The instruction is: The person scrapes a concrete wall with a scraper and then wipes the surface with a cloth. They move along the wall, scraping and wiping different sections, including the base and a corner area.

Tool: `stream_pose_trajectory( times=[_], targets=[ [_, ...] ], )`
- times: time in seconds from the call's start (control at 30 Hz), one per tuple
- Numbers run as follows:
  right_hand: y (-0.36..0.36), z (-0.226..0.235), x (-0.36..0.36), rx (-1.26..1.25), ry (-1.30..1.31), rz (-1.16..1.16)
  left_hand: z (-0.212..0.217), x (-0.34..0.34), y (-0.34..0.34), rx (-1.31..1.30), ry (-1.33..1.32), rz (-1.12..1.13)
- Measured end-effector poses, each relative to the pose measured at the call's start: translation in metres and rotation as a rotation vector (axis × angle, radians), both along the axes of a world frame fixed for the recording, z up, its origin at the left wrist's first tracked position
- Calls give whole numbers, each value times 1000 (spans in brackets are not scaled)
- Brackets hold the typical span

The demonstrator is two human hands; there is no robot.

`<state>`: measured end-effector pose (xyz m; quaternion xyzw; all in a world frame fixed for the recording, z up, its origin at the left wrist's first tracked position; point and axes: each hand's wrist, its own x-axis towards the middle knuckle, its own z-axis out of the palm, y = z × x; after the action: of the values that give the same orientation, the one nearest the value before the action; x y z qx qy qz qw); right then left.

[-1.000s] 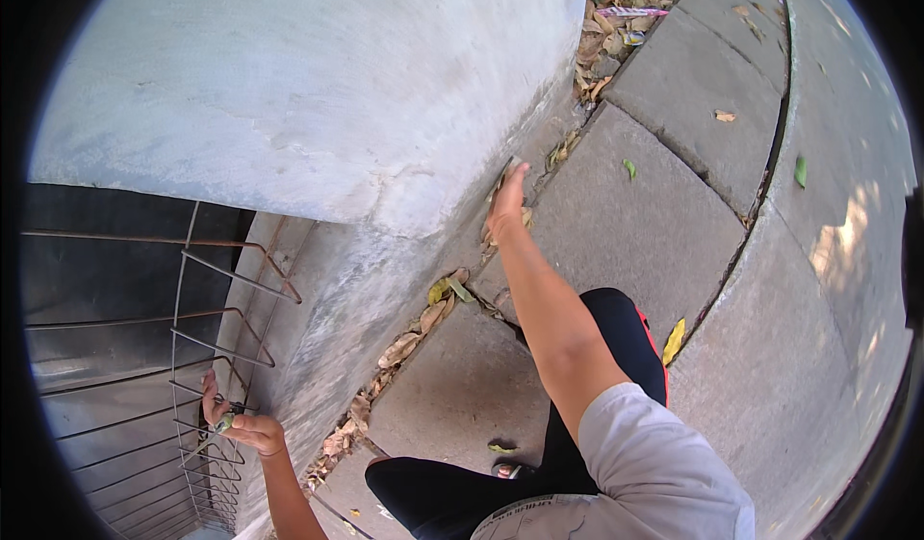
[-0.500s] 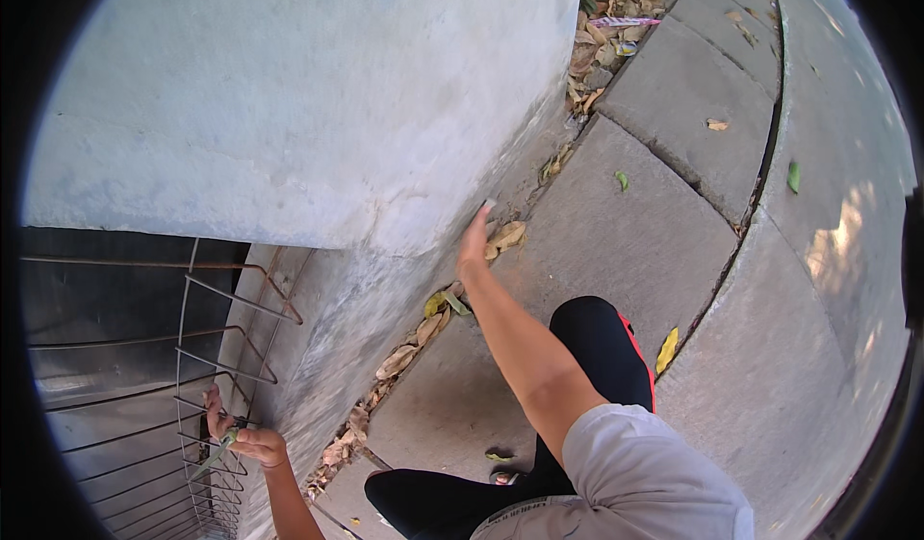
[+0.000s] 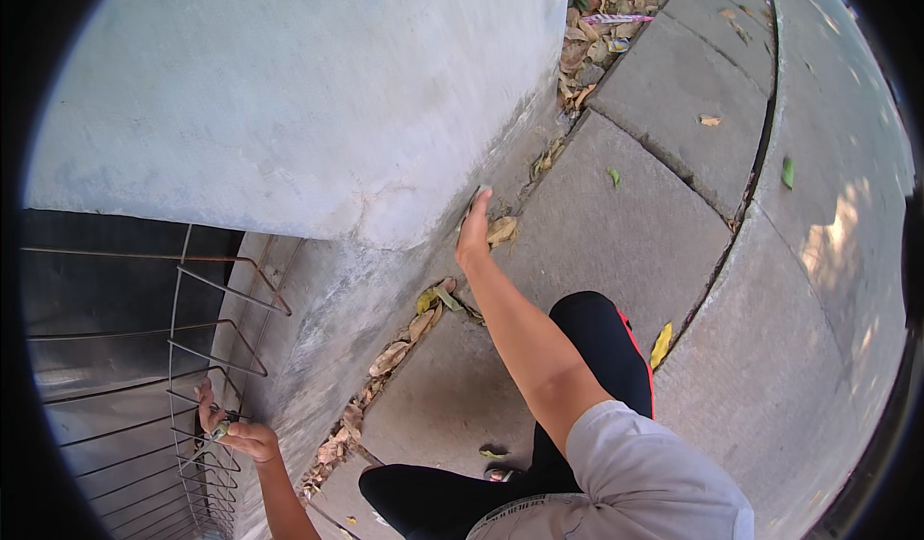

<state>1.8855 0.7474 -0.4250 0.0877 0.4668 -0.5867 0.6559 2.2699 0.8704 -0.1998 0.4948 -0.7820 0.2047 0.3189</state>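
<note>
The left hand (image 3: 254,438), with a green thing (image 3: 220,431) at its fingers by the rack (image 3: 172,328), is well apart from the right hand (image 3: 473,232) at the pavement's (image 3: 616,232) edge along the wall (image 3: 318,88), and I cannot tell if either is clamped.

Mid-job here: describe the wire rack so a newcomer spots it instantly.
Find the big pale wall at upper left. Below its lower edge in the picture, by the left hand, is the wire rack. Thin bent metal rods with open gaps set it apart from the solid wall.
</note>
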Motion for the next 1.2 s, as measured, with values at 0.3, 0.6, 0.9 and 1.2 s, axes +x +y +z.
stream_pose_trajectory(
  times=[0.3,0.6,0.9,1.2],
  targets=[
    [-9,-8,31,-109,334,-89,-1,-3,-13,-47,23,-76],
    [12,14,70,-174,486,-77,-1,8,-5,-47,14,-83],
    [2,42,38,-327,666,-176,-1,2,-1,-35,-15,-59],
    [-54,63,-68,-247,584,-225,2,-6,-7,-35,-4,-47]
  ],
)
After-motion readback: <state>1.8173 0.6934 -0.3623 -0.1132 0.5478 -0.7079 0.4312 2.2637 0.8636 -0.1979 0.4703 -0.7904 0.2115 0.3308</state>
